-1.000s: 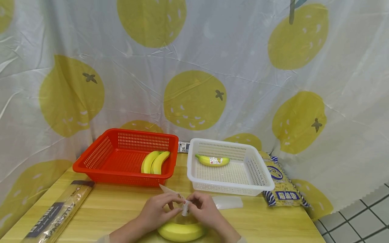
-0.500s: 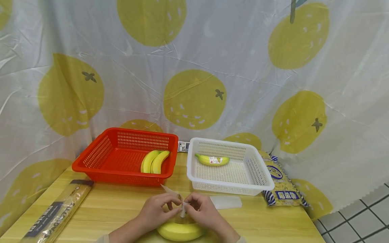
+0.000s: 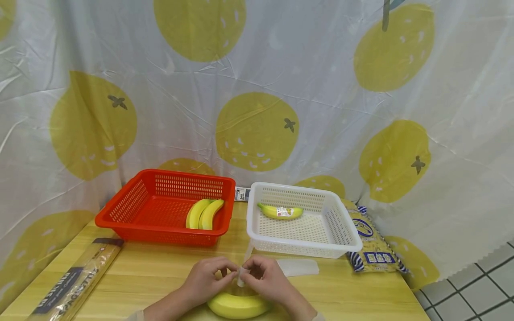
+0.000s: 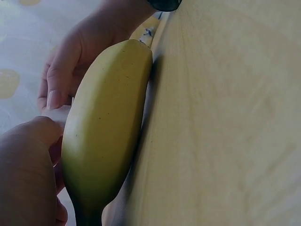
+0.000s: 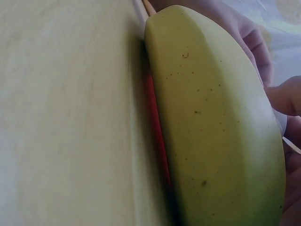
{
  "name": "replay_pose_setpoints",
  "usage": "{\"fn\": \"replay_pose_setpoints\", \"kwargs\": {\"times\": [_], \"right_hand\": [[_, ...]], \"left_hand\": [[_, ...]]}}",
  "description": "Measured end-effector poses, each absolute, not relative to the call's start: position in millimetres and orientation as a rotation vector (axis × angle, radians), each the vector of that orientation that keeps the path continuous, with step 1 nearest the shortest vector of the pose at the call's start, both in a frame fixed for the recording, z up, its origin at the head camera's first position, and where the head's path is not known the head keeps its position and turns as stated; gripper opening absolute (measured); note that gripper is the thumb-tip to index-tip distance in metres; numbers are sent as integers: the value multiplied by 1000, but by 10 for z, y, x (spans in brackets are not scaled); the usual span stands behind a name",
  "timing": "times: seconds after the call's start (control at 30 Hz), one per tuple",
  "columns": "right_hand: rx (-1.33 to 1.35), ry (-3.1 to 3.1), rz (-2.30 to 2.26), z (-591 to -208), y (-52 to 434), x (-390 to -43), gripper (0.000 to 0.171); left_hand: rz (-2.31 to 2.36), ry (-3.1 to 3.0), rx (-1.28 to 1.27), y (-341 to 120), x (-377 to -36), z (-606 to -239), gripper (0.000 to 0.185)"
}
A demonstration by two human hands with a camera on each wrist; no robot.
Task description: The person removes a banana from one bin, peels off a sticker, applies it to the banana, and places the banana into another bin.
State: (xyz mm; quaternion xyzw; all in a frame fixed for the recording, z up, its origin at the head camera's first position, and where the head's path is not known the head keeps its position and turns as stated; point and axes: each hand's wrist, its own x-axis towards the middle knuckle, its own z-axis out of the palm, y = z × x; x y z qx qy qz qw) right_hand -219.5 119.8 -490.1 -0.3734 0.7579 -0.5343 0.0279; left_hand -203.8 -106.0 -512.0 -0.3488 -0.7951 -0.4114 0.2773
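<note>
My left hand (image 3: 209,278) and right hand (image 3: 266,277) meet at the table's front, pinching a small white sticker (image 3: 241,277) between thumbs and fingers. From behind the fingertips a narrow pale strip (image 3: 249,252) sticks up. Just below both hands a yellow banana (image 3: 238,307) lies on the table. In the left wrist view the banana (image 4: 108,122) covers part of the fingers, and a bit of the white sticker (image 4: 57,114) shows between the thumbs. The banana (image 5: 211,113) also hides much of the hands in the right wrist view.
A red basket (image 3: 160,238) holds bananas (image 3: 205,214); a white basket (image 3: 305,249) holds a banana (image 3: 281,212) bearing a label. Right of my hands lies a white strip (image 3: 299,267). Packs of spaghetti (image 3: 76,281) and yellow noodles (image 3: 373,245) flank the table. A patterned curtain (image 3: 257,67) hangs behind.
The pale strip behind my fingers has swung from leaning left to leaning right. The sticker's red print, visible a second ago, has turned out of sight. Both hands stay over the banana.
</note>
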Motion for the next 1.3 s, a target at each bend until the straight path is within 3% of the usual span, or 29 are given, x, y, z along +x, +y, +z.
{"fn": "replay_pose_setpoints", "kwargs": {"times": [1.3], "right_hand": [[-1079, 2530, -1547, -4919, 1223, -2214, 8]], "left_hand": [[-1072, -2107, -890, -1087, -2031, -5132, 29]]}}
